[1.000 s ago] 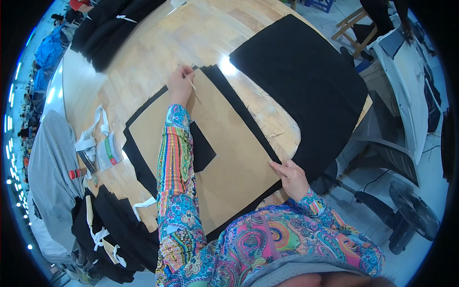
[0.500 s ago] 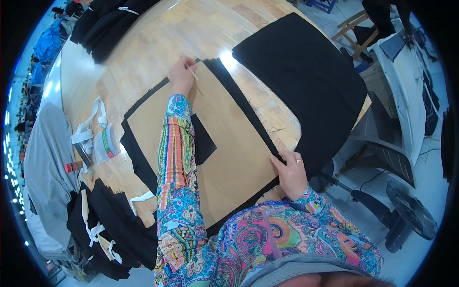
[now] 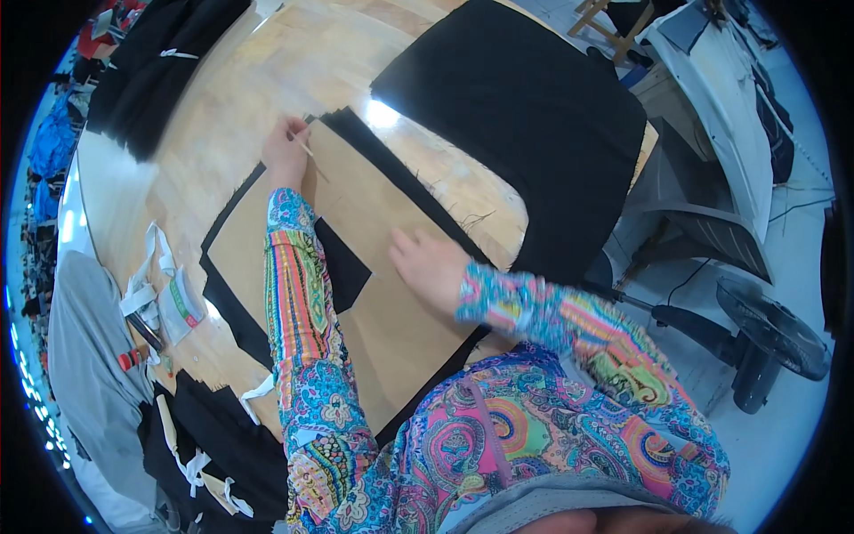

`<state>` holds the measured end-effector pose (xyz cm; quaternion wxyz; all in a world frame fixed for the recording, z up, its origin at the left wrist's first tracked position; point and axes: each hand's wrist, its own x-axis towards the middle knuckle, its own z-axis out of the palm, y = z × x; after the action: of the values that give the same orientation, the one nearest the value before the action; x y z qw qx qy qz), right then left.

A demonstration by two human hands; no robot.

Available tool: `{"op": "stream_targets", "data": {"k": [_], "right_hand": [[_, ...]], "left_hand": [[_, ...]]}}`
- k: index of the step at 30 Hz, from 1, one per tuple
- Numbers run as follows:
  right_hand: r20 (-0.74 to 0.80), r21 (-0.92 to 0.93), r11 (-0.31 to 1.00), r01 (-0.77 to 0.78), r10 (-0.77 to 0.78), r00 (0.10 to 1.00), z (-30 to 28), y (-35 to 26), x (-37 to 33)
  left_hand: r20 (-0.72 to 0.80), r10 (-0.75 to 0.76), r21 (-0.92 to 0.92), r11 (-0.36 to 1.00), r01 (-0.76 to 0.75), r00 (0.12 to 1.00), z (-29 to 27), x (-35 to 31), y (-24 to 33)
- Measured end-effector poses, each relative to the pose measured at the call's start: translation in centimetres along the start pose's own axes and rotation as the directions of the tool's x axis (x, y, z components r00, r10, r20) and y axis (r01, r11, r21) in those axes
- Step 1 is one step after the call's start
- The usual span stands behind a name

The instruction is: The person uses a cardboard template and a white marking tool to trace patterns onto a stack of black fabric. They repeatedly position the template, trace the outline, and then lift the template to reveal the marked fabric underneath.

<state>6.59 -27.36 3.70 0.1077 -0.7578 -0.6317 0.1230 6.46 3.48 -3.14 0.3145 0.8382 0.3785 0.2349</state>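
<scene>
A tan card pattern [image 3: 391,356] lies on a stack of black cloth pieces [image 3: 233,307], whose dark edges show around it. Black also shows through an angular cut-out in the card's middle. At the card's far corner my left hand [image 3: 286,151] is closed round a thin pale stick [image 3: 317,160], which slants over the card. My right hand [image 3: 434,271] hovers over the right half of the card, slightly blurred. Its fingers are loosely bent and a little apart, with nothing seen in them.
A large black cloth piece [image 3: 534,107] covers the table's right side. Tied black bundles [image 3: 160,76] lie far left; more black cloth [image 3: 231,427] is near left. White strips [image 3: 147,285] and a small packet [image 3: 181,307] lie left. A fan [image 3: 769,329] stands right.
My right hand has left the card's near right edge and moved left and inward over the card. My left hand stays at the far corner with the stick. The whole view has shifted.
</scene>
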Motion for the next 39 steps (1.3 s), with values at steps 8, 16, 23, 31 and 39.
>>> {"op": "stream_targets", "data": {"k": [8, 16, 23, 31, 39], "right_hand": [[0.089, -0.178, 0.952, 0.249, -0.237, 0.967, -1.2, 2.8, 8.5], [0.462, -0.086, 0.992, 0.087, -0.037, 0.886, -2.2, 2.4, 10.6], [0.568, -0.198, 0.973, 0.116, 0.018, 0.823, -3.0, 0.4, 11.5], [0.588, -0.208, 0.97, 0.124, 0.023, 0.809, -3.4, 0.5, 11.4], [0.524, -0.158, 0.985, 0.068, 0.026, 0.851, -2.9, 0.9, 11.1]], "left_hand": [[0.001, 0.024, -0.011, 1.0, -0.024, 1.0, 0.9, 1.0, -1.3], [-0.123, 0.084, 0.024, 0.996, -0.082, 0.989, -0.1, -0.2, 0.5], [-0.068, -0.234, -0.528, 0.833, 0.164, 0.97, -8.7, -11.1, 3.6], [0.124, -0.317, -0.601, 0.731, 0.325, 0.94, -7.2, -16.5, 3.3], [-0.012, -0.175, -0.197, 0.966, 0.17, 0.984, -6.6, -15.7, 4.5]]}}
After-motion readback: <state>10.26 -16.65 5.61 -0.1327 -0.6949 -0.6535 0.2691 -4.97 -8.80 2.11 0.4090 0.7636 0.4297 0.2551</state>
